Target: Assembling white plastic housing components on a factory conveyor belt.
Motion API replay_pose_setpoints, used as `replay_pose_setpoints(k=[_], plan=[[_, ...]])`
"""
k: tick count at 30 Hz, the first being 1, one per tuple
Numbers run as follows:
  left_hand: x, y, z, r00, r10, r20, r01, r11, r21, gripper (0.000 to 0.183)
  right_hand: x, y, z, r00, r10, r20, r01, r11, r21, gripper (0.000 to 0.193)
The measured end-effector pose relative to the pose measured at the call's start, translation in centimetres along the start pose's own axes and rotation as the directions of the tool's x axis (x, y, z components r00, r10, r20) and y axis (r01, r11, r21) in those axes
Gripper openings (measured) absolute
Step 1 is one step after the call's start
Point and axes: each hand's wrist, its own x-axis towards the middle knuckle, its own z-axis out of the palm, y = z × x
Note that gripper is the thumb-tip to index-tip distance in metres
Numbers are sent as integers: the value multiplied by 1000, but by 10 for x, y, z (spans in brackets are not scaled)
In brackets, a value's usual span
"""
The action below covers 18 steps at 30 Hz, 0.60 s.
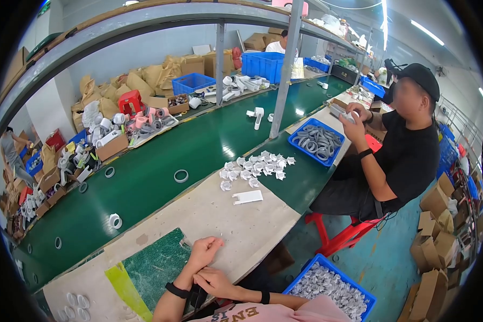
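My left hand [205, 252] rests over the tan work surface [263, 209], just right of a scratched green mat [154, 265]. Its fingers are curled together and nothing shows in them. Against my left wrist lies my right hand [218, 283], its fingers bent in beside a small black thing [198, 296]. What those fingers grip, if anything, is hidden. A black band circles each wrist. Farther off on the surface are a flat white plastic piece [248, 197] and a heap of small white crown-shaped parts [257, 165]. Several white round pieces [77, 306] stand at the lower left.
A green conveyor belt [145, 185] runs beyond, bearing scattered grey rings [181, 176]. At right a seated co-worker [400, 145] holds a white part near a blue tray of grey rings [316, 140]. A blue crate of white parts [333, 290] stands beside me. A metal post [287, 70] rises ahead.
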Motion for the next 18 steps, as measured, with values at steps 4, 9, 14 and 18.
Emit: replay_pose_setpoints(k=[4,9,14,18], plan=[[0,-4,-1,1000,-9,-10,9,999,33,26,1,1,2,1000,-3,7,3,1000,6,19],[1,-7,-6,992,106,-70,-94,983,156,26,4,9,4,998,-55,30,55,999,4,18],[5,-10,-2,984,172,-44,-166,979,116,24,5,4,1,997,-30,78,31,999,-9,18],[8,-16,0,985,165,-53,-156,978,139,26,8,-2,1,997,6,74,-5,1000,-21,19]])
